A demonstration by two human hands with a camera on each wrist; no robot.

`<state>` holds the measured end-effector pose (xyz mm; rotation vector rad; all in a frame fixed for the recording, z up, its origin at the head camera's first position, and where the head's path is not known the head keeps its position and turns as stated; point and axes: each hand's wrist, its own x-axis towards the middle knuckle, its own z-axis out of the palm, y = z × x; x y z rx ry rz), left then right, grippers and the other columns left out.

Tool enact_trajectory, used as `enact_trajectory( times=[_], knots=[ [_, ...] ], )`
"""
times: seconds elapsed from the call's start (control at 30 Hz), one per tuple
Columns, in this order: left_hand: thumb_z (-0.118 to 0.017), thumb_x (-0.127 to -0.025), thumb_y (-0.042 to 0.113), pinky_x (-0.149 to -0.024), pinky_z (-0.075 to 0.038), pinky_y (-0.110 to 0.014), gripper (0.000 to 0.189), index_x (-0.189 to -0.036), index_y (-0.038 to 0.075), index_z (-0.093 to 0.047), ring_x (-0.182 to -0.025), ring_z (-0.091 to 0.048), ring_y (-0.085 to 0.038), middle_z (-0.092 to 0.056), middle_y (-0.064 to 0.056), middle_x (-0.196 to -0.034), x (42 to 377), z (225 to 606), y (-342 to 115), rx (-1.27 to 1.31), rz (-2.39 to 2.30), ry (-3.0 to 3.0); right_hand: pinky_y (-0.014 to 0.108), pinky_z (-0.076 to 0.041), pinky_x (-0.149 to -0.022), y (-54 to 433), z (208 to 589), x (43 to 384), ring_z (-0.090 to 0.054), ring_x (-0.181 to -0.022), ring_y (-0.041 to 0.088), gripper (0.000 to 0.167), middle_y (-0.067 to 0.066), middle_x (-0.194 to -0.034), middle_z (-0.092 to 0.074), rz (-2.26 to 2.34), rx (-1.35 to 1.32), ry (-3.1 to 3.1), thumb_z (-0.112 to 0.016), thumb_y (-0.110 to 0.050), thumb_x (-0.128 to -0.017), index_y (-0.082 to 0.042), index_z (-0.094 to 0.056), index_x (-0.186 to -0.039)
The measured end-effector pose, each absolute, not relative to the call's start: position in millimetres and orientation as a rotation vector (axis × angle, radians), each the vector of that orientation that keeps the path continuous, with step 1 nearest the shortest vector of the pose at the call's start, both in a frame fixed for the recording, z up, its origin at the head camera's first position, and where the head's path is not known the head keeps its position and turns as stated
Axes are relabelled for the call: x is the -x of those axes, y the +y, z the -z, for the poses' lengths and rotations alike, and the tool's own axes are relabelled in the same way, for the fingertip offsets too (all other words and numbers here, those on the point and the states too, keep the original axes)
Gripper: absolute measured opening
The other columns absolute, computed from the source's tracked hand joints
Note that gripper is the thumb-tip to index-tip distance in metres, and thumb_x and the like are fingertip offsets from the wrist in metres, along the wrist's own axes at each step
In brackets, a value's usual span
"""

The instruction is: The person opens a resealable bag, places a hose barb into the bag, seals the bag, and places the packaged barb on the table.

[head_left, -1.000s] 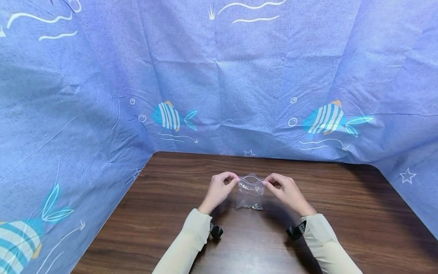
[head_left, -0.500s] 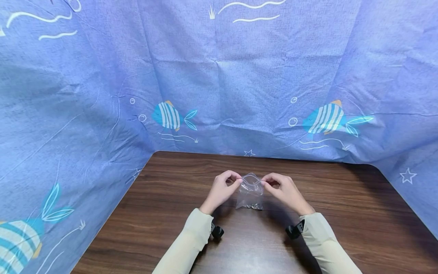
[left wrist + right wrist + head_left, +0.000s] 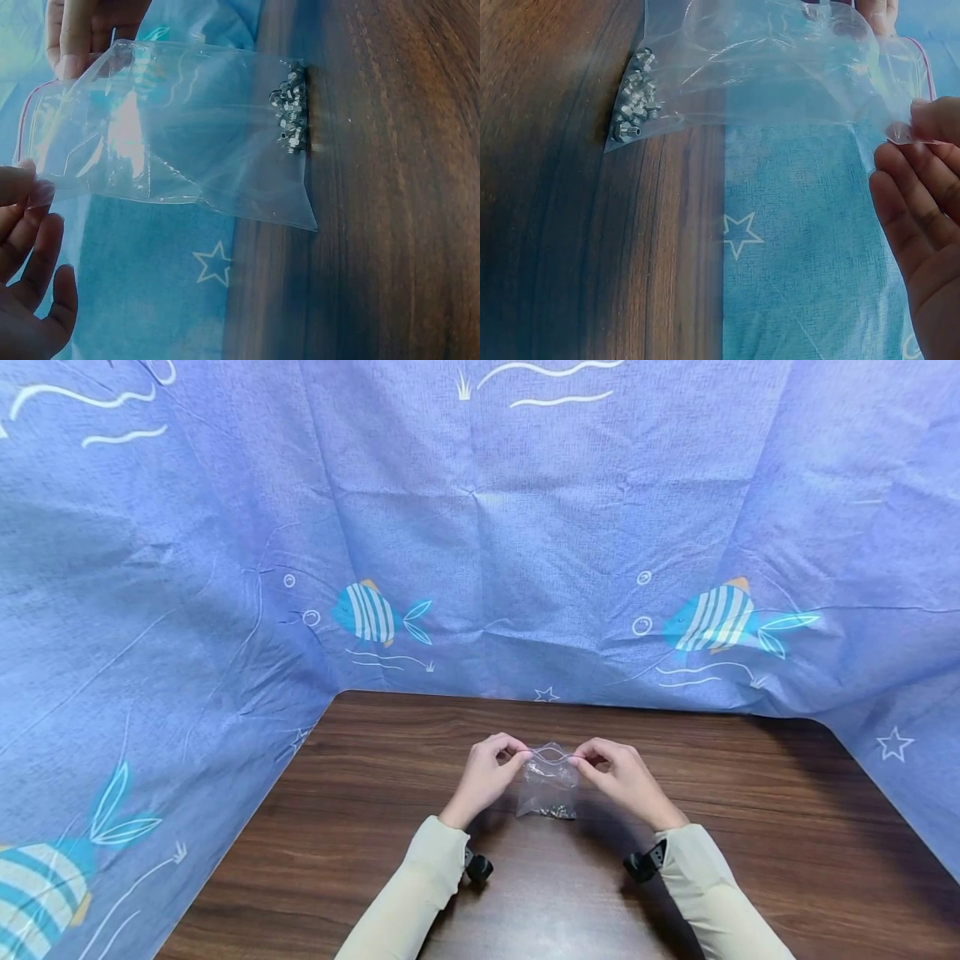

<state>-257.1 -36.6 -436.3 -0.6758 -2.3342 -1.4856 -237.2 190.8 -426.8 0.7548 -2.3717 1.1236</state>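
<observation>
A clear zip-lock bag [image 3: 546, 792] stands upright on the table, its mouth spread a little apart at the top. Small shiny metal pieces [image 3: 291, 111] lie heaped along its bottom edge; they look like little screws or fittings [image 3: 635, 101]. The left hand [image 3: 486, 779] pinches the bag's left top corner between thumb and forefinger. At the opposite top corner the right hand [image 3: 622, 781] pinches in the same way. In both wrist views, a red line runs along the bag's top, and the other fingers are loosely bent away from the plastic.
A brown wood-grain table [image 3: 375, 760] lies beneath the hands. Blue cloth [image 3: 540, 552] printed with fish and stars hangs behind it and at both sides. Each wrist wears a small black camera [image 3: 478, 867].
The hands have come slightly closer together, mostly the left moving right, while pinching the bag's corners. The bag's mouth bows between them, and its bottom stays in place.
</observation>
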Motion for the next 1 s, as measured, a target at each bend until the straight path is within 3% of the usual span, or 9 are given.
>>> enact_trajectory(
  times=[0.33,0.57,1.0],
  knots=[
    [-0.069,-0.088,0.013,-0.073,-0.051,-0.028,0.006,-0.087,0.007,-0.070,-0.075,-0.057,-0.007,-0.069,-0.005,-0.084,257.2,437.8,-36.8,0.689,1.484,-2.345,0.027,-0.057,-0.065,190.9,426.6,237.8,-0.058,-0.074,-0.003,0.003,-0.002,-0.081,-0.068,-1.163,-0.749,-2.399,-0.069,-0.009,-0.088,-0.008,-0.068,-0.085],
    [-0.070,-0.087,0.014,-0.073,-0.052,-0.030,0.008,-0.092,0.009,-0.072,-0.077,-0.060,-0.012,-0.068,-0.005,-0.085,257.4,438.7,-35.3,0.744,1.523,-2.321,0.025,-0.056,-0.067,191.5,423.9,237.8,-0.060,-0.074,0.001,0.006,0.000,-0.083,-0.070,-1.238,-0.751,-2.429,-0.069,-0.012,-0.089,-0.006,-0.071,-0.089],
    [-0.071,-0.086,0.014,-0.072,-0.050,-0.026,0.005,-0.086,0.009,-0.073,-0.075,-0.059,-0.010,-0.068,-0.002,-0.083,258.1,438.4,-30.5,0.744,1.454,-2.313,0.027,-0.056,-0.064,190.6,423.6,239.3,-0.057,-0.071,-0.001,0.005,-0.003,-0.077,-0.068,-1.200,-0.772,-2.418,-0.070,-0.009,-0.087,-0.011,-0.069,-0.083]
  ],
)
